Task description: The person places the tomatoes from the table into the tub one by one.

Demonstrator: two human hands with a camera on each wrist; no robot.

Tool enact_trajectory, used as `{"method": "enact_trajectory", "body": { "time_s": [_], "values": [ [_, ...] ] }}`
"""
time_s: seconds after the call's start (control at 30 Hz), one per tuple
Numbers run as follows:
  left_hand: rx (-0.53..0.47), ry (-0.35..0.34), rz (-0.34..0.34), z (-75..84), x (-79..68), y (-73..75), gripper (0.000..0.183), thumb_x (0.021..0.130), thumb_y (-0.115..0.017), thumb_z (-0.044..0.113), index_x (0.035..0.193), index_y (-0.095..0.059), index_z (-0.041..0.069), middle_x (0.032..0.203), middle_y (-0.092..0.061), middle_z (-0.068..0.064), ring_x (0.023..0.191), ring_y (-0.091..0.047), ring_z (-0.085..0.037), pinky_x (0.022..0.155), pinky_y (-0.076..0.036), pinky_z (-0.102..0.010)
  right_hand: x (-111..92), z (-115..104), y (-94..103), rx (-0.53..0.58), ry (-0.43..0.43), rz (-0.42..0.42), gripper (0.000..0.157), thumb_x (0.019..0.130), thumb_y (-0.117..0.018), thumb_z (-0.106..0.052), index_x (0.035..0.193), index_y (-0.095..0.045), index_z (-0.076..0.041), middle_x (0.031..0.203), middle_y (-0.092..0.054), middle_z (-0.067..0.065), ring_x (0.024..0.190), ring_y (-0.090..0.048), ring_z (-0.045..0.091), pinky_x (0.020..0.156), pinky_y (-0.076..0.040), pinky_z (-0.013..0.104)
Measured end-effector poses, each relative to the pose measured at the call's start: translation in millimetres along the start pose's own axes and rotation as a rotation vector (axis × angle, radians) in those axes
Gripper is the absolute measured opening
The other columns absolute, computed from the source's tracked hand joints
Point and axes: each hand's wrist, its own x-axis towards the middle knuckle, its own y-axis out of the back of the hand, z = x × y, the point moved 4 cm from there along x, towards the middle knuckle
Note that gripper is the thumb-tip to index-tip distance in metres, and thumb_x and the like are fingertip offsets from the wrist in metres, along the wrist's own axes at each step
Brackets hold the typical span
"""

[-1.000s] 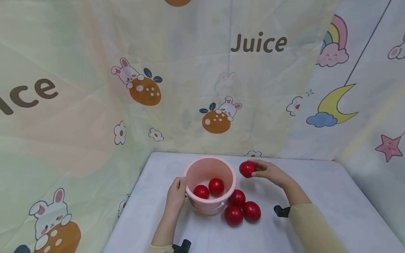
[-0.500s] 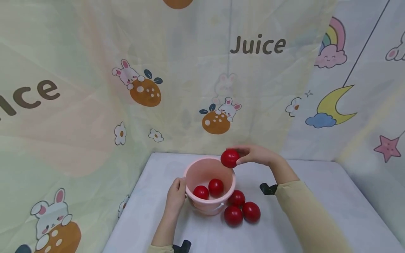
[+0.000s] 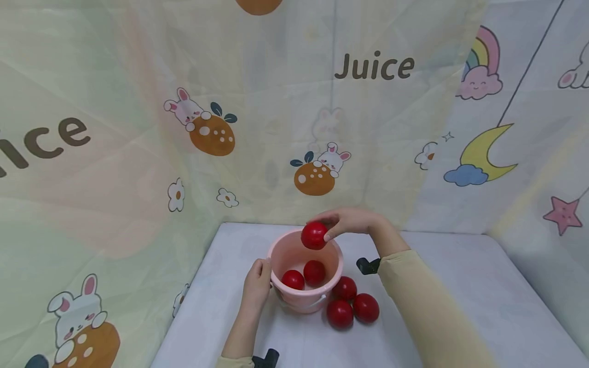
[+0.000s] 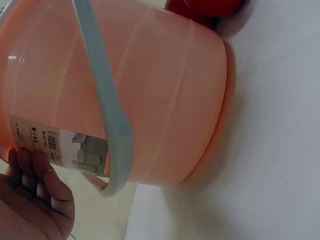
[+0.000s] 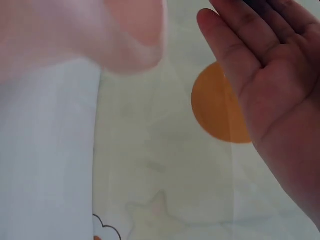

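Observation:
A pink bucket (image 3: 301, 301) with a light grey handle (image 4: 107, 95) stands on the white table. My left hand (image 3: 256, 286) grips its rim at the left side; in the left wrist view the curled fingers lie against the bucket's label (image 4: 60, 142). Two glossy red balls, one left (image 3: 293, 279) and one right (image 3: 315, 272), sit inside on the bottom. Over the back part of the opening, my right hand (image 3: 352, 222) holds another red ball (image 3: 314, 235) between thumb and fingers. The right wrist view shows this hand's fingers (image 5: 245, 55), but not the ball.
Three more red balls lie close together at the bucket's right: a rear one (image 3: 345, 289), a front one (image 3: 340, 314) and a right one (image 3: 366, 308). Behind the table (image 3: 460, 286) hangs a printed cloth (image 3: 262, 102), which also covers the sides.
My right hand has carried the red ball leftward from beside the bucket to above its opening, rising first and then dipping slightly. My left hand and the bucket have stayed in place.

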Motion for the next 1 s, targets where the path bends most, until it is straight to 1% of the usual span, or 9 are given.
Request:
{"method": "enact_trajectory", "body": {
  "time_s": [0.03,0.17,0.37,0.47,0.6,0.77,0.87,1.0],
  "values": [
    [-0.003,-0.008,-0.003,0.4,0.0,0.1,0.047,0.089,-0.042,0.058,0.096,-0.059,0.015,0.084,-0.059,-0.003,0.075,-0.053,-0.019,0.063,-0.045,-0.028,4,-2,-1.4,-0.008,-0.006,-0.017,0.055,0.075,-0.074,-0.033,0.125,-0.052,-0.034,0.121,-0.059,-0.006,0.115,-0.053,0.018,0.088,-0.049,0.039],
    [0.000,0.006,-0.017,-1.1,0.1,-0.2,0.047,0.087,-0.042,0.061,0.096,-0.058,0.018,0.087,-0.060,-0.003,0.077,-0.053,-0.018,0.064,-0.046,-0.028,18,-5,-7.9,-0.044,-0.040,-0.073,0.052,0.074,-0.074,-0.034,0.122,-0.055,-0.035,0.119,-0.060,-0.007,0.114,-0.053,0.016,0.087,-0.049,0.038],
    [-0.003,0.021,-0.017,-1.4,0.2,1.6,0.044,0.087,-0.041,0.062,0.095,-0.057,0.021,0.087,-0.059,-0.003,0.079,-0.053,-0.019,0.066,-0.046,-0.028,41,-9,-20.4,-0.032,-0.104,-0.134,0.050,0.072,-0.076,-0.034,0.118,-0.058,-0.036,0.118,-0.060,-0.007,0.115,-0.051,0.018,0.089,-0.048,0.044],
    [-0.007,0.025,-0.015,-1.8,1.4,0.9,0.044,0.087,-0.041,0.062,0.094,-0.056,0.021,0.084,-0.057,-0.002,0.076,-0.053,-0.019,0.064,-0.046,-0.027,51,-5,-25.2,-0.072,-0.127,-0.131,0.050,0.070,-0.077,-0.037,0.116,-0.059,-0.038,0.116,-0.061,-0.009,0.114,-0.051,0.017,0.086,-0.050,0.043],
    [-0.009,0.033,-0.017,-3.1,2.6,0.3,0.044,0.087,-0.042,0.062,0.093,-0.056,0.022,0.083,-0.057,-0.002,0.073,-0.052,-0.020,0.062,-0.046,-0.027,61,-1,-34.4,-0.095,-0.164,-0.110,0.050,0.068,-0.078,-0.036,0.115,-0.060,-0.038,0.114,-0.060,-0.011,0.114,-0.049,0.018,0.086,-0.049,0.045],
    [-0.020,0.034,-0.021,-3.7,2.9,1.1,0.043,0.086,-0.043,0.062,0.092,-0.056,0.022,0.082,-0.057,-0.002,0.074,-0.052,-0.020,0.063,-0.046,-0.028,69,3,-46.5,-0.070,-0.232,-0.096,0.050,0.065,-0.081,-0.035,0.112,-0.061,-0.038,0.113,-0.060,-0.010,0.115,-0.046,0.019,0.085,-0.049,0.046],
    [-0.025,0.021,-0.023,-2.9,3.1,1.1,0.044,0.086,-0.043,0.063,0.092,-0.056,0.021,0.081,-0.057,-0.003,0.073,-0.051,-0.020,0.062,-0.046,-0.028,75,7,-52.1,-0.042,-0.262,-0.109,0.051,0.063,-0.082,-0.033,0.110,-0.062,-0.036,0.112,-0.060,-0.008,0.114,-0.046,0.021,0.083,-0.050,0.048],
    [-0.020,0.020,-0.026,-1.4,3.2,0.6,0.045,0.087,-0.042,0.062,0.093,-0.056,0.020,0.080,-0.055,-0.003,0.071,-0.051,-0.020,0.061,-0.045,-0.027,81,15,-57.9,-0.030,-0.305,-0.155,0.050,0.064,-0.082,-0.029,0.110,-0.062,-0.033,0.112,-0.060,-0.006,0.114,-0.045,0.022,0.084,-0.049,0.049]
  ]
}}
